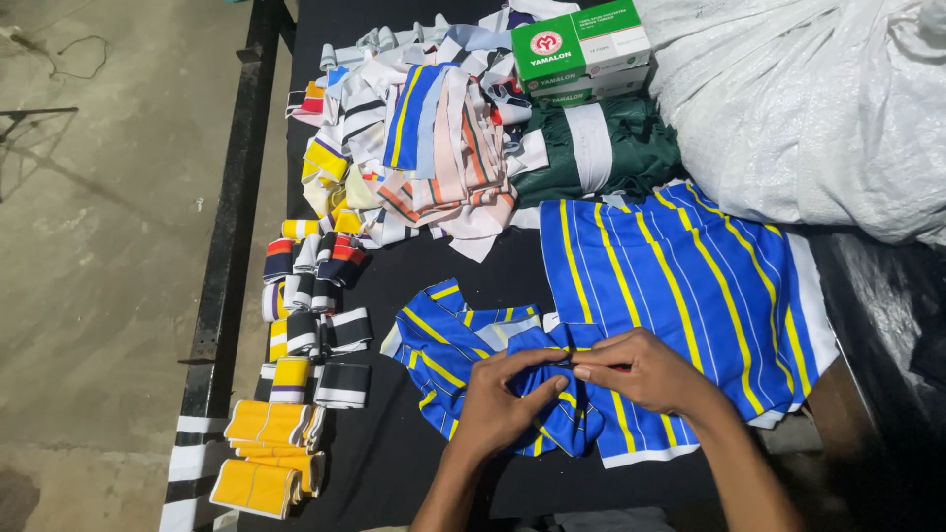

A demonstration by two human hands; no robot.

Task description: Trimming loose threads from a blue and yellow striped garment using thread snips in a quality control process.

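Note:
My left hand [505, 402] and my right hand [642, 372] meet over a crumpled piece of blue cloth with yellow stripes [463, 340] near the table's front edge. Both hands pinch a fold of that cloth between thumb and fingers. A larger stack of the same blue and yellow striped cloth [680, 286] lies flat just to the right, under my right wrist.
A black table [414, 463] carries rolled striped rib bands [305, 315] and yellow bands [264, 453] along its left edge. A heap of mixed cloth pieces [434, 148], dark green fabric [601, 148], green and white boxes [581, 49] and a white sack [818, 108] fill the back.

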